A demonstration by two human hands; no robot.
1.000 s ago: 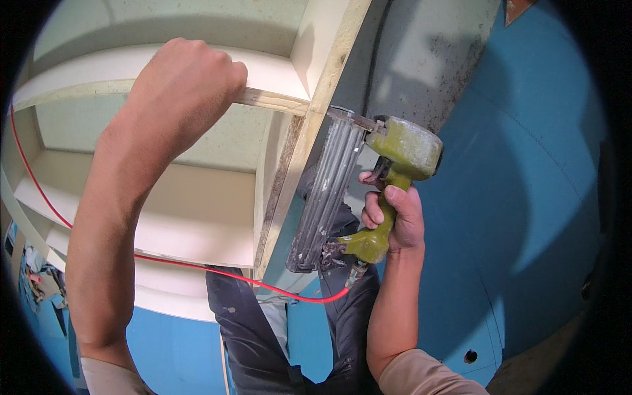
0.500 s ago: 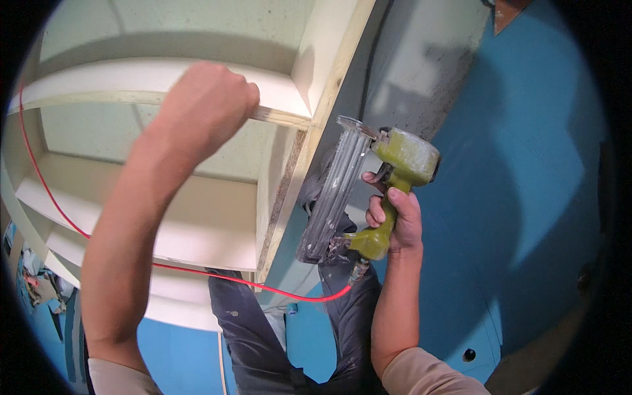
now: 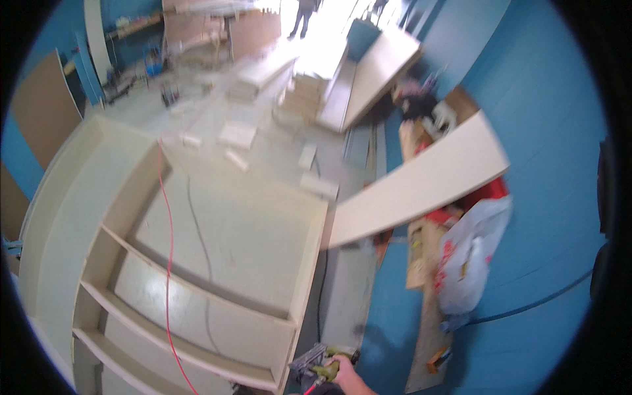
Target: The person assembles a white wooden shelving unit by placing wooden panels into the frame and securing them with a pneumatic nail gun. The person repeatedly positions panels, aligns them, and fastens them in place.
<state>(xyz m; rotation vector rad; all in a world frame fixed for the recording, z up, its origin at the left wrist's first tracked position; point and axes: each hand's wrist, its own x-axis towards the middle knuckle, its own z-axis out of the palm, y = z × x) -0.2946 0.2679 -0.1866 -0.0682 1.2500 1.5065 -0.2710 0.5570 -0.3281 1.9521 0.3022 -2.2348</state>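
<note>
My right hand is closed round the handle of a green pneumatic nail gun at the bottom edge, just right of a large pale wooden shelf frame. The gun's grey magazine points left, toward the frame's side board. A red air hose lies across the frame's compartments, and a short red piece shows at the gun. My left hand is out of view.
A long pale board leans out from the frame's far right corner over tools. Beside it hangs a white plastic bag. Stacked boards and offcuts lie on the floor beyond. Far off stands a person.
The view has swung up and away to the far room. My right hand still grips the nail gun, now lower in the picture. My left hand, a fist above the shelf before, has left the view.
</note>
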